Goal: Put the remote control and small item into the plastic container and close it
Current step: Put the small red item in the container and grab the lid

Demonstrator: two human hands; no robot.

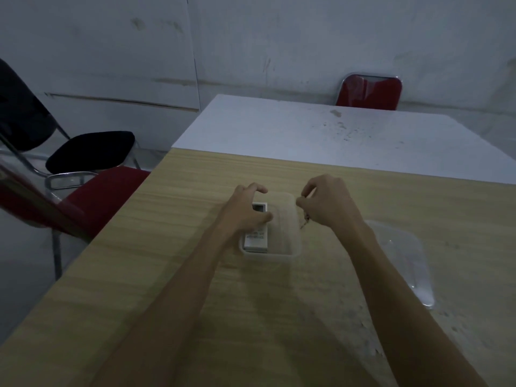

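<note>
A clear plastic container (290, 251) stands open on the wooden table. Inside its left half lies a white remote control (256, 241), display end away from me. My left hand (245, 210) rests over the remote, fingers curled around its upper part. My right hand (326, 202) hovers over the container's right rim with thumb and fingers pinched together. A small dark item (305, 220) hangs beneath that hand, just at the rim; its shape is too small to make out. The clear lid (402, 255) lies flat on the table to the right of the container.
The wooden table (167, 275) meets a white table (321, 129) behind it. A red chair (370, 92) stands at the far side. On the left are a black-seated chair (89, 150) and a red-seated chair (103, 191) close to the table edge.
</note>
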